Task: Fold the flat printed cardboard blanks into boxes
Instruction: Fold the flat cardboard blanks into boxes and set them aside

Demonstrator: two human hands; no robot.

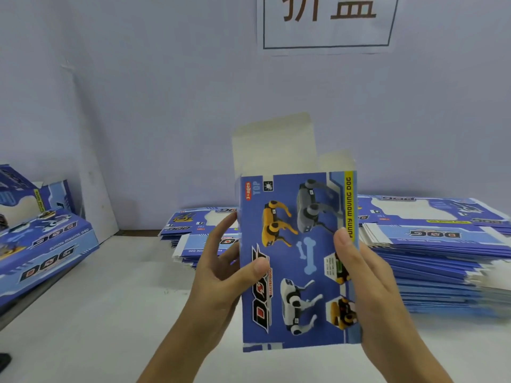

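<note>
Holding a Printed Box Upright Between Two Hands

Holding the blue printed box (298,261) upright, the person is keeping it in the air above the middle of the white table (96,313), closer to the near edge than to the far one. The left hand (221,275) is gripping the box by its left edge: the thumb is lying on the printed front, near the "DOG" letters, and the other fingers are reaching behind the cardboard. The right hand (367,283) is gripping the right edge in the same way, with the thumb pressing on the front beside the yellow strip and the fingers going around the side. So both hands are clamped on the box, one on each side. At the top of the box, the plain pale flaps (273,145) are standing up, not folded down.

Along the far edge of the table, flat blanks are lying in stacks. One stack (199,230) is lying behind the left hand, and a bigger stack (442,244) is spreading toward the far right corner. At the left edge, folded boxes (41,241) with the same print are lying tilted. On the wall behind the table, a paper sign (326,23) with large characters is hanging.
</note>
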